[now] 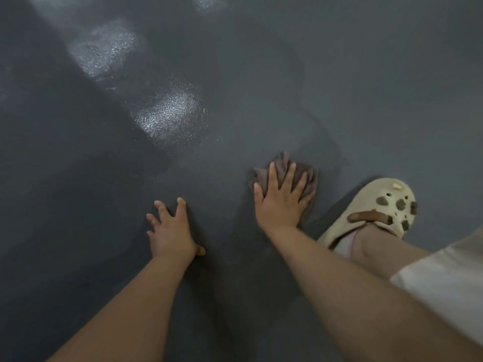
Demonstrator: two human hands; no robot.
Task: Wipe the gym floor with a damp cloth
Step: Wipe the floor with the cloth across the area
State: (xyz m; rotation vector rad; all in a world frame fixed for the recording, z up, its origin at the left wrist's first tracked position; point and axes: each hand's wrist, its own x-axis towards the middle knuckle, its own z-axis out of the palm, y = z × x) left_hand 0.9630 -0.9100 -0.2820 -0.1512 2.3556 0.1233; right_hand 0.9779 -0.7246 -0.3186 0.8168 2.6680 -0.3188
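Right hand [281, 202] lower centre of frame, fingers straight and spread, pressing brown cloth [300, 176] flat on gym floor [366, 87], likely for even wiping contact. Left hand [171, 231] left of it, fingers splayed on bare floor, holding nothing; probably bracing weight. Beige clog [371, 205] just right of cloth.

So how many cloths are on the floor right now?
1: a brown cloth under the right hand, beside the clog. Left hand rests on bare floor.
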